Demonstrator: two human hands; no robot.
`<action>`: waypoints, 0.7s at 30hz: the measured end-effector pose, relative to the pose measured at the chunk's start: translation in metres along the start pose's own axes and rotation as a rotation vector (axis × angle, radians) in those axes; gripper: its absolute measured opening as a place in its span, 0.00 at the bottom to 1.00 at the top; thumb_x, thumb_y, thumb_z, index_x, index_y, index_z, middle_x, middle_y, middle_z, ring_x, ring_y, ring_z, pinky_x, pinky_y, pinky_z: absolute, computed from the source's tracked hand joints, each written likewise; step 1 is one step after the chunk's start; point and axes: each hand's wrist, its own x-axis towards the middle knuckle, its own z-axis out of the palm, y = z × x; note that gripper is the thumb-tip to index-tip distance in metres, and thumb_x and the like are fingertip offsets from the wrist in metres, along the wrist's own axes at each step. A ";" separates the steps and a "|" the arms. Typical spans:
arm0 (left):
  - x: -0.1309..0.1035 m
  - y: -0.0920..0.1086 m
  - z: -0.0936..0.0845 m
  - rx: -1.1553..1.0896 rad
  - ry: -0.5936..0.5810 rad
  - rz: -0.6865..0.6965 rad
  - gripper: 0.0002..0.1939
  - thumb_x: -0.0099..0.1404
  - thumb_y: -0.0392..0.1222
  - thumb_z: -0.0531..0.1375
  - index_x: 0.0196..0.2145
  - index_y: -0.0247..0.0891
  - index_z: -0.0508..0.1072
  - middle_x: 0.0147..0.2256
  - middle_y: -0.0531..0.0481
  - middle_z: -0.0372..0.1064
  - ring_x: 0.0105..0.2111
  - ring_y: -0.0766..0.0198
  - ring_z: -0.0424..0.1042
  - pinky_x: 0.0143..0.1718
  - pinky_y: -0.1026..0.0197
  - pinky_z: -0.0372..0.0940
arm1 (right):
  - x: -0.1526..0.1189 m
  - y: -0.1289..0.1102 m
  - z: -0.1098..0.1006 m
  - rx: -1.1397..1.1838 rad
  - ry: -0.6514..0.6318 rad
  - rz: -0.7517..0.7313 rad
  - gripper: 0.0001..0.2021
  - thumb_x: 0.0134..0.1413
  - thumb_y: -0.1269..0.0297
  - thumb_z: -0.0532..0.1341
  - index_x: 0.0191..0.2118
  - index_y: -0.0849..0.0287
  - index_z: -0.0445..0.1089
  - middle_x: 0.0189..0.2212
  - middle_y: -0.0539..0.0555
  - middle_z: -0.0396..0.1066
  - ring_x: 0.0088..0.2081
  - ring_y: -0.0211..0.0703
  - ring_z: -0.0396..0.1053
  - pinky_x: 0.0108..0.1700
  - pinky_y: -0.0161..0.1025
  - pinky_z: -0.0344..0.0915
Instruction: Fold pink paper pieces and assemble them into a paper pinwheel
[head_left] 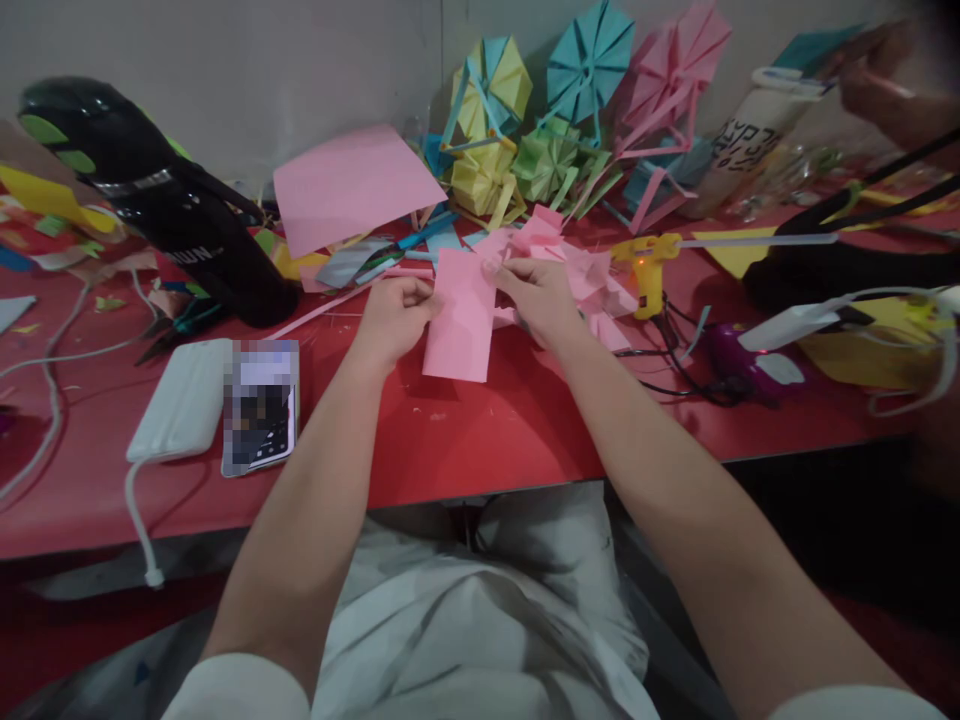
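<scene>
Between my hands a pink sheet of paper point(459, 325), a narrow upright rectangle, is held just above the red table point(450, 440). My left hand point(397, 315) pinches its left edge between thumb and curled fingers. At its upper right edge, my right hand point(540, 298) grips it with thumb and fingertips. Right behind the right hand lies a heap of folded pink paper pieces point(592, 270). A larger pink sheet point(352, 185) rests farther back on the left, over scattered paper strips.
Folded paper lanterns in yellow point(491, 90), blue point(589, 65) and pink point(679, 70) stand against the wall. A yellow glue gun point(643, 268) with its cord is on the right. At left are a black bottle point(165, 210), a white power bank point(184, 400) and a phone point(261, 410). Another person's hand point(892, 85) shows upper right.
</scene>
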 end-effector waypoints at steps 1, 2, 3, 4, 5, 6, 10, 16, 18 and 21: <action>0.000 0.000 0.001 0.005 -0.002 0.001 0.10 0.54 0.43 0.67 0.25 0.36 0.71 0.25 0.52 0.70 0.27 0.66 0.69 0.35 0.59 0.70 | 0.000 -0.001 0.000 -0.005 -0.002 -0.002 0.23 0.51 0.46 0.66 0.19 0.59 0.64 0.16 0.46 0.58 0.21 0.31 0.58 0.24 0.31 0.57; 0.000 0.000 0.001 0.002 -0.013 -0.008 0.10 0.54 0.43 0.67 0.25 0.36 0.71 0.25 0.53 0.69 0.27 0.66 0.69 0.34 0.59 0.69 | 0.000 -0.002 0.000 -0.014 0.000 -0.004 0.23 0.51 0.46 0.65 0.19 0.59 0.64 0.16 0.46 0.57 0.21 0.31 0.58 0.24 0.31 0.57; -0.001 0.001 0.002 -0.005 -0.031 -0.020 0.10 0.55 0.43 0.66 0.25 0.36 0.71 0.25 0.52 0.69 0.26 0.66 0.69 0.34 0.59 0.69 | 0.000 -0.003 0.000 -0.026 0.004 -0.007 0.23 0.51 0.46 0.65 0.18 0.59 0.63 0.16 0.46 0.57 0.21 0.31 0.58 0.24 0.31 0.57; -0.002 0.003 0.003 -0.015 -0.051 -0.031 0.10 0.55 0.43 0.66 0.25 0.36 0.70 0.25 0.52 0.69 0.26 0.66 0.69 0.33 0.59 0.69 | -0.001 -0.005 -0.001 -0.041 0.005 -0.008 0.24 0.52 0.46 0.65 0.18 0.59 0.63 0.16 0.46 0.57 0.21 0.31 0.58 0.24 0.31 0.57; -0.003 0.004 0.004 -0.025 -0.065 -0.036 0.10 0.55 0.43 0.66 0.25 0.36 0.70 0.25 0.52 0.70 0.27 0.65 0.69 0.33 0.59 0.69 | -0.001 -0.006 -0.001 -0.058 0.002 -0.008 0.24 0.52 0.46 0.65 0.18 0.59 0.63 0.16 0.46 0.57 0.21 0.31 0.58 0.24 0.31 0.57; -0.003 0.005 0.004 -0.033 -0.068 -0.030 0.10 0.56 0.43 0.65 0.25 0.36 0.71 0.26 0.51 0.70 0.27 0.65 0.69 0.33 0.60 0.68 | -0.002 -0.007 -0.001 -0.072 -0.006 -0.008 0.24 0.52 0.45 0.65 0.18 0.59 0.63 0.16 0.46 0.57 0.22 0.31 0.58 0.24 0.31 0.57; -0.003 0.006 0.006 -0.022 0.008 0.038 0.10 0.57 0.42 0.64 0.24 0.35 0.70 0.26 0.51 0.69 0.30 0.64 0.69 0.35 0.61 0.67 | -0.004 -0.009 0.000 -0.102 -0.041 -0.011 0.24 0.51 0.43 0.64 0.19 0.59 0.65 0.17 0.47 0.59 0.22 0.32 0.59 0.25 0.33 0.57; -0.004 0.003 0.008 -0.064 -0.007 -0.013 0.08 0.56 0.42 0.65 0.26 0.35 0.73 0.27 0.50 0.71 0.30 0.63 0.70 0.34 0.60 0.68 | -0.002 -0.004 0.000 -0.111 0.044 -0.026 0.25 0.51 0.41 0.63 0.19 0.58 0.63 0.18 0.47 0.58 0.23 0.33 0.58 0.25 0.33 0.56; -0.006 0.004 0.010 -0.087 -0.045 -0.060 0.06 0.55 0.40 0.65 0.27 0.35 0.73 0.27 0.50 0.71 0.29 0.63 0.71 0.33 0.60 0.68 | 0.001 -0.003 -0.002 -0.100 0.116 -0.036 0.25 0.52 0.41 0.63 0.20 0.58 0.61 0.18 0.47 0.56 0.24 0.33 0.57 0.25 0.34 0.55; -0.009 0.006 0.012 -0.085 -0.061 -0.073 0.04 0.54 0.36 0.64 0.29 0.34 0.73 0.28 0.49 0.71 0.30 0.64 0.71 0.34 0.60 0.68 | 0.003 -0.003 -0.004 -0.072 0.176 -0.060 0.26 0.52 0.40 0.62 0.19 0.58 0.58 0.19 0.47 0.53 0.24 0.34 0.55 0.25 0.34 0.53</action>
